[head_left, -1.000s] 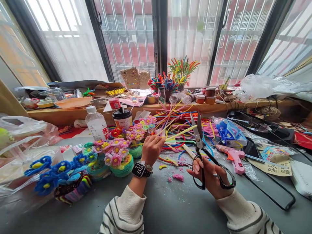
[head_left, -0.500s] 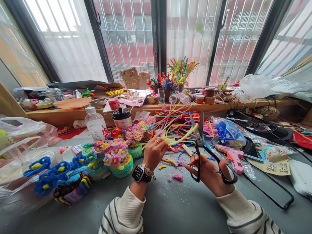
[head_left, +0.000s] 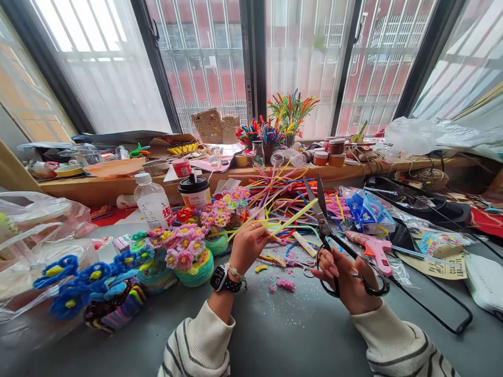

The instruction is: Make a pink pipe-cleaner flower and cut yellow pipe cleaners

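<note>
My left hand (head_left: pixel 248 246), with a watch at the wrist, is closed on a pale yellow pipe cleaner (head_left: pixel 295 216) that slants up to the right. Its far end reaches the blades of black-handled scissors (head_left: pixel 323 224). My right hand (head_left: pixel 346 275) grips the scissors, fingers and thumb through the handle loops, with the blades parted and pointing up. Below the hands, pink fluff (head_left: pixel 285 285) and glitter lie on the grey table (head_left: pixel 291 345). Left of my left hand stand pink pipe-cleaner flowers (head_left: pixel 186 246) in a green-yellow pot.
Behind the hands lies a heap of coloured pipe cleaners (head_left: pixel 271 188). To the right are a pink glue gun (head_left: pixel 373 248) with its cable and a blue packet (head_left: pixel 367 209). Leftward stand a lidded cup (head_left: pixel 194 192), a plastic bottle (head_left: pixel 151 201) and blue flowers (head_left: pixel 70 302).
My right hand and the scissors have shifted slightly right. The yellow pipe cleaner, curved between the blades before, now runs straighter with its end at the blades' left side.
</note>
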A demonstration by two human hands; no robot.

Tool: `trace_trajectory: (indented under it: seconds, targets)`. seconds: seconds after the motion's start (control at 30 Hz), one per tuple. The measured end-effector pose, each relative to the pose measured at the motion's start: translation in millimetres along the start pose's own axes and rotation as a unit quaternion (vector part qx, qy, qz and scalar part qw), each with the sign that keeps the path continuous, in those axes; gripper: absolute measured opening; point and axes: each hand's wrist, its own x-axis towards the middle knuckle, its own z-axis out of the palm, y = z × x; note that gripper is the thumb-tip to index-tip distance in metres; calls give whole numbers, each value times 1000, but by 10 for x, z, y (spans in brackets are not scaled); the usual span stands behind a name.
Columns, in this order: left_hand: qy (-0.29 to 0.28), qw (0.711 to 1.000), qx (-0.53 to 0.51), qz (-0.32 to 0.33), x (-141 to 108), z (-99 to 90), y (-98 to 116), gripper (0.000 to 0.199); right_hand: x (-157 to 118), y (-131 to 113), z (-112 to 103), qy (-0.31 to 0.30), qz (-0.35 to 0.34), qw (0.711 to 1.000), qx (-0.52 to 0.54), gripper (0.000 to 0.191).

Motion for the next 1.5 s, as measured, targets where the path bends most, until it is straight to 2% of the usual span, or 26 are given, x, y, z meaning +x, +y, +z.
trace_trajectory:
  seconds: [0.1,0.27,0.47,0.6,0.73,0.93,1.37,1.5]
  targets:
    - [-13,1000,8,-9,2,19,-21,18,1,15,-21,4,-15,1000,-13,31]
    - [-12,999,17,-32,-4,24,-41,20,20,60,-27,-30,-46,997,-58,31]
    - [-15,998,35,-52,-23,33,-58,20,21,78,-23,-50,-25,994,-90,33]
    - [-19,999,35,-31,-18,48,-56,20,19,76,-40,-55,0,998,-42,37]
    - [-37,999,11,-10,-11,71,-38,17,23,84,-57,-27,25,999,-5,38]
    - [-57,998,13,10,-27,102,-16,16,39,81,-65,-5,-5,999,-42,36]
    - [-45,997,19,-58,-37,64,-8,18,41,98,-48,-33,-25,993,-107,31]
    - [-55,997,2,-47,-40,48,-6,14,55,69,-35,-65,-16,992,-111,31]
